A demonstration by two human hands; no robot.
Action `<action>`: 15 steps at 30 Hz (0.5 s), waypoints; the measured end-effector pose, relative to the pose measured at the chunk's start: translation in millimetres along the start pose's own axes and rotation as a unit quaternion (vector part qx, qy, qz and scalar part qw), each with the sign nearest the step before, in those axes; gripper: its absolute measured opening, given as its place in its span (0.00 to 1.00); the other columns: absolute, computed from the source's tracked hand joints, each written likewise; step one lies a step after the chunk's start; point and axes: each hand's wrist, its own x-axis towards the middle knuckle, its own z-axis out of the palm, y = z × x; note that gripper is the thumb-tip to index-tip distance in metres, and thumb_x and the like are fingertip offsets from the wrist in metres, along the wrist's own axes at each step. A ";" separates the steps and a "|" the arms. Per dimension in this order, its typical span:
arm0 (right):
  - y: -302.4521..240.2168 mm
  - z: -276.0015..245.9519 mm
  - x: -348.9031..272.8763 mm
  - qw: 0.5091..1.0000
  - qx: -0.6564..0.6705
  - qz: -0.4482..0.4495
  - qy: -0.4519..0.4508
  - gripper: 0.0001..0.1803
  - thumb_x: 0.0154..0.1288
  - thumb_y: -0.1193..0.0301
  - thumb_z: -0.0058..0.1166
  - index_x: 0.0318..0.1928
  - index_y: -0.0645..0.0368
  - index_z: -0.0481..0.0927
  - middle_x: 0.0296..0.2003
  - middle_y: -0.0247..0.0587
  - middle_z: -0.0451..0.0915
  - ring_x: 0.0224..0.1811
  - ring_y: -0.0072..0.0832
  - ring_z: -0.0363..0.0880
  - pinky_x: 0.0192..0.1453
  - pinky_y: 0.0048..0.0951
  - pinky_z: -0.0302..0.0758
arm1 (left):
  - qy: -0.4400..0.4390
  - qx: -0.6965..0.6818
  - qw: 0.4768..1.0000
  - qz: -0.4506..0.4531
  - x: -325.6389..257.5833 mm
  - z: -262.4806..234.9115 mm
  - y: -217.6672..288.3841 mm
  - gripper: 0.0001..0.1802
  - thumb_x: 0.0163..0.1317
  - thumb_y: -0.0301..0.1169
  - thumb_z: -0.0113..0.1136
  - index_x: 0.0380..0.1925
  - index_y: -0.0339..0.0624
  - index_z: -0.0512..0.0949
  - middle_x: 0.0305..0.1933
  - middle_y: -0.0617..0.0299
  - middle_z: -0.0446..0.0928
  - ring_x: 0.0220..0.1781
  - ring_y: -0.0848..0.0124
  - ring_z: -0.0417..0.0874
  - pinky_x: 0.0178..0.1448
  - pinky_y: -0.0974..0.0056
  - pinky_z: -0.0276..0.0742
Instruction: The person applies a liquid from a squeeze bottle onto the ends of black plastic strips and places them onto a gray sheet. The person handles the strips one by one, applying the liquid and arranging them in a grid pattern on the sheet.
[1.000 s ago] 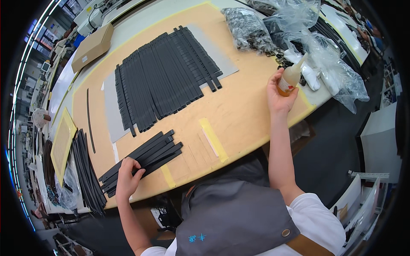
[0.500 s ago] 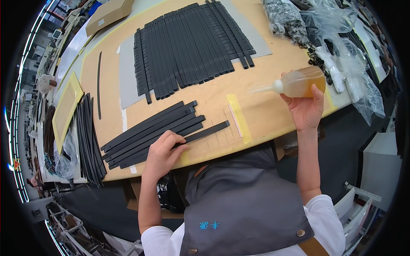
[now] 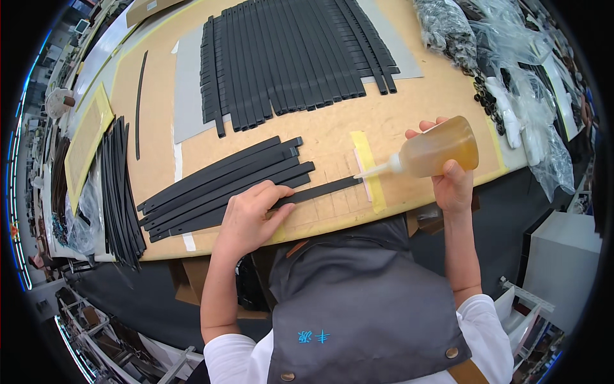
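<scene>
My right hand [image 3: 453, 182] is closed round a clear squeeze bottle [image 3: 446, 148] of amber liquid, tilted so its thin nozzle [image 3: 373, 169] points left. The nozzle tip is at the right end of a black strap [image 3: 323, 189] lying on the table, beside a strip of yellow tape [image 3: 366, 157]. With fingers and thumb, my left hand [image 3: 256, 214] grips that strap farther left. More black straps [image 3: 224, 174] lie in a fanned bundle beyond and to the left of this hand.
Rows of black straps [image 3: 281, 57] cover a grey board [image 3: 185, 121] at the back. To the left lie another strap bundle [image 3: 119, 192] and a yellow-edged panel [image 3: 87, 144]. Clear plastic bags [image 3: 511, 45] crowd the right. The table's near edge [image 3: 320, 232] curves before me.
My right hand has lowered the bottle toward me, bringing its nozzle to the strap's end. The strap under my left hand now reaches the tape. The whole view has shifted slightly.
</scene>
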 end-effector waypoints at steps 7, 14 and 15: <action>16.8 0.1 -3.6 0.996 0.064 0.045 0.032 0.39 0.62 0.62 0.67 0.68 0.62 0.65 0.62 0.51 0.75 0.65 0.53 0.76 0.68 0.53 0.77 | -0.017 -0.008 1.000 -0.016 -0.7 -1.4 -1.9 0.11 0.56 0.26 0.72 0.39 0.38 0.84 0.31 0.57 0.79 0.31 0.60 0.82 0.34 0.63 0.78; 14.8 11.4 0.3 0.999 0.004 0.028 -0.027 0.42 0.60 0.59 0.70 0.69 0.60 0.65 0.62 0.50 0.75 0.66 0.52 0.76 0.69 0.53 0.75 | -0.007 0.010 1.000 -0.002 0.5 4.9 -0.1 0.10 0.56 0.28 0.72 0.37 0.40 0.83 0.31 0.59 0.80 0.31 0.60 0.82 0.33 0.62 0.77; 16.0 13.6 -0.2 0.999 -0.005 0.024 -0.038 0.42 0.60 0.59 0.71 0.69 0.60 0.64 0.62 0.50 0.75 0.66 0.51 0.76 0.70 0.53 0.74 | -0.007 0.017 1.000 0.000 0.1 5.6 0.3 0.10 0.56 0.28 0.72 0.37 0.40 0.83 0.32 0.59 0.80 0.31 0.60 0.82 0.33 0.61 0.77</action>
